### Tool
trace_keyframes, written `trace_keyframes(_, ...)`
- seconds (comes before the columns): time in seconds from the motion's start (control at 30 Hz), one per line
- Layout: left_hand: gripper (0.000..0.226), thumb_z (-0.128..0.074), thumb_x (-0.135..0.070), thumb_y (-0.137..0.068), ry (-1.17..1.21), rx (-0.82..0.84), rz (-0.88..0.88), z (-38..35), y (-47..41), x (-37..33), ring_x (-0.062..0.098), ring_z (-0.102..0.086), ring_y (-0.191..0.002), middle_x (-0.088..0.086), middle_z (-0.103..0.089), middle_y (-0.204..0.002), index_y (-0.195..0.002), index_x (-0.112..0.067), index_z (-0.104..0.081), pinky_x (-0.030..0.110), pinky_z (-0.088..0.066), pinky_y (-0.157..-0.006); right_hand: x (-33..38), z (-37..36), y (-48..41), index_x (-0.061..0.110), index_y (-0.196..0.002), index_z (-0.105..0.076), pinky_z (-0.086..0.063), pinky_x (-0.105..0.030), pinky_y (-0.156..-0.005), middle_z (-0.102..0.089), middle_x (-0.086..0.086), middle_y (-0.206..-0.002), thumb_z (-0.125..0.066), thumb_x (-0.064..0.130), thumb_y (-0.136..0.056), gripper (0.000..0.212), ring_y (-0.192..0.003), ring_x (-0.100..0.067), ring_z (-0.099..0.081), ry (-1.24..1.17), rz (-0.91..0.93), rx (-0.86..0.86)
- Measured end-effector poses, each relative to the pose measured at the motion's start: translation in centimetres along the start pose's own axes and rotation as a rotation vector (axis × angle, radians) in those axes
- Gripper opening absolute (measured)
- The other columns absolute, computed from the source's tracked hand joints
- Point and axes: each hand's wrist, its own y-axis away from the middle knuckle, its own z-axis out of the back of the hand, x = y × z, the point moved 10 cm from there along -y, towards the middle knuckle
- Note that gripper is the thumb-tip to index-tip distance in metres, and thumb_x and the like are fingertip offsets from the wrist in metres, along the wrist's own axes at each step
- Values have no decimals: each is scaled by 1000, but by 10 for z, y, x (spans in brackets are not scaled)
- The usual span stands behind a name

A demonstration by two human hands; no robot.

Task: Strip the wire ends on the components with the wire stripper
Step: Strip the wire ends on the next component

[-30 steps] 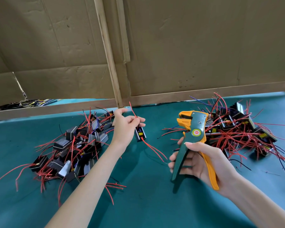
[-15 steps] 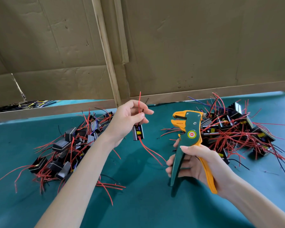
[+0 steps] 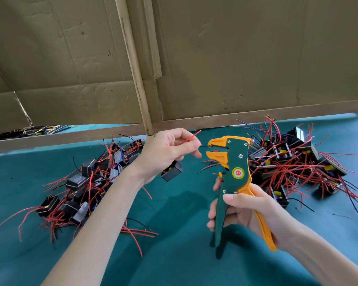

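- Your left grip is pinching a thin black wire between thumb and forefinger; the small black box-shaped component hangs just below that grip, clear of the teal cloth-covered worktop; a thin red wire rises from the same grip, up and to the right.
- Your right grip is wrapped round the handles of the green-and-orange wire stripper, held upright; the handles are spread and the jaws stand parted, facing left toward the wire.
- The black wire's tip sits at the mouth of the jaws; whether it is inside them I cannot tell.
- The step in hand looks like feeding that end in; slide it straight and level between the jaws, only as deep as the length you want bared; pinch close to the tip so the wire does not buckle.
- Hold the red wire out of the mouth, or both may be bitten at once.
- Squeeze the handles in one firm, even pull; a half squeeze is likely to nick the strands.
- The left heap of black components with red wires and the right heap of the same parts lie well apart on either side of you; much of the task seems left to do.
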Motion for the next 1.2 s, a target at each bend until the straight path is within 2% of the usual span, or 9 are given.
trace_keyframes(0.2, 8, -63, -16, -91, -47, 70, 10, -8, 3, -3, -1, -49, -56, -4, -68, -68, -82, -17, -64, 11, -36, -54, 1, 0, 2, 17, -96, -67, -56, -49, -73, -65, -32, -84, -74, 21, -73, 24, -78, -52, -67, 30, 11, -10)
trace_keyframes(0.27, 10, -62, -16, -91, -57, 82, 11, -10, 4, -4, -2, -47, -53, -5, -67, -66, -81, -17, -64, 10, -34, -51, 1, -1, 3, 17, -96, -67, -56, -50, -72, -65, -32, -84, -77, 21, -72, 26, -77, -51, -67, 38, 15, -7)
trace_keyframes(0.4, 13, -61, -18, -92, -79, 86, 17, -10, 6, -7, -1, -41, -50, -7, -65, -63, -80, -19, -65, 8, -32, -48, 2, -2, 3, 16, -98, -66, -56, -53, -73, -66, -31, -85, -88, 31, -67, 41, -77, -50, -67, 57, 30, 2)
trace_keyframes(0.57, 14, -58, -20, -94, -77, 75, 32, -12, 6, -6, 6, -37, -56, -8, -60, -60, -81, -19, -64, 16, -33, -56, 4, -2, 3, 16, -100, -66, -56, -52, -74, -67, -30, -85, -88, 32, -68, 43, -77, -49, -67, 67, 43, 3)
trace_keyframes(0.73, 16, -59, -20, -93, -95, 89, 30, -14, 8, -10, 11, -38, -60, -8, -60, -60, -78, -21, -64, 18, -33, -57, 4, -2, 5, 15, -100, -64, -56, -52, -74, -66, -30, -86, -88, 32, -67, 44, -78, -51, -67, 81, 46, -1)
trace_keyframes(0.8, 16, -59, -20, -93, -100, 83, 30, -13, 8, -11, 19, -39, -66, -8, -59, -59, -78, -21, -65, 23, -32, -60, 4, -2, 5, 14, -100, -64, -56, -50, -73, -66, -31, -86, -89, 32, -66, 46, -78, -52, -66, 85, 48, -3)
trace_keyframes(0.9, 17, -60, -20, -93, -109, 79, 26, -13, 8, -11, 22, -40, -71, -8, -57, -59, -77, -22, -66, 32, -33, -67, 5, -2, 5, 15, -99, -64, -56, -50, -72, -66, -31, -84, -89, 31, -66, 44, -76, -50, -67, 92, 52, -10)
trace_keyframes(1.03, 19, -62, -20, -91, -125, 87, 15, -12, 8, -13, 16, -46, -67, -7, -57, -59, -73, -25, -67, 33, -35, -69, 6, -1, 6, 15, -98, -66, -56, -48, -72, -67, -30, -83, -78, 20, -71, 30, -75, -50, -67, 119, 60, -21)
trace_keyframes(1.2, 18, -64, -19, -90, -161, 122, 18, -11, 10, -15, 3, -48, -58, -10, -57, -57, -73, -25, -67, 26, -37, -67, 8, -4, 8, 15, -92, -70, -55, -40, -69, -68, -24, -79, -78, 23, -70, 25, -72, -41, -68, 210, 74, -18)
